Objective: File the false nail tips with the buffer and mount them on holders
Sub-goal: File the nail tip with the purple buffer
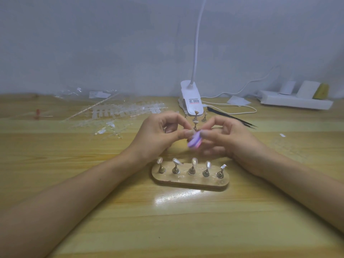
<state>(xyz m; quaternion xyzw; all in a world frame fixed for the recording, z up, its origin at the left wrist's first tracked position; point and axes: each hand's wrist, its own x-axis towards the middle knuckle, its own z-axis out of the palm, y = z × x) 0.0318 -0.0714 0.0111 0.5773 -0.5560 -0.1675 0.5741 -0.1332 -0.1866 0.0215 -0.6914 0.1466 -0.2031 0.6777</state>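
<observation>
— What's around your hands, left to right?

— Taking my hands as the middle of the dial: far out at 9 o'clock is one small red thing (37, 114), too blurred to name. At 10 o'clock lie strips of clear nail tips (119, 112), too many to count, with one plastic bag (83, 93) behind them. At 12 stands one white clip lamp (191, 103). Between it and my fingers are some loose holders (195, 117), partly hidden by my hands, so I have no sure count. One pair of black tweezers (232, 118) is at 1 o'clock, one power strip (294, 101) at 2, and a single stray tip (282, 135) at 3.

— And the hands?

— Together. My left hand (160, 135) pinches thumb to forefinger against the buffer (194, 141); I can't tell what's between them. My right hand (223, 138) grips the purple buffer.

— Anything mounted?

— At 6 o'clock, one wooden base (189, 181) carries five stands (191, 170), a tip on each.
</observation>
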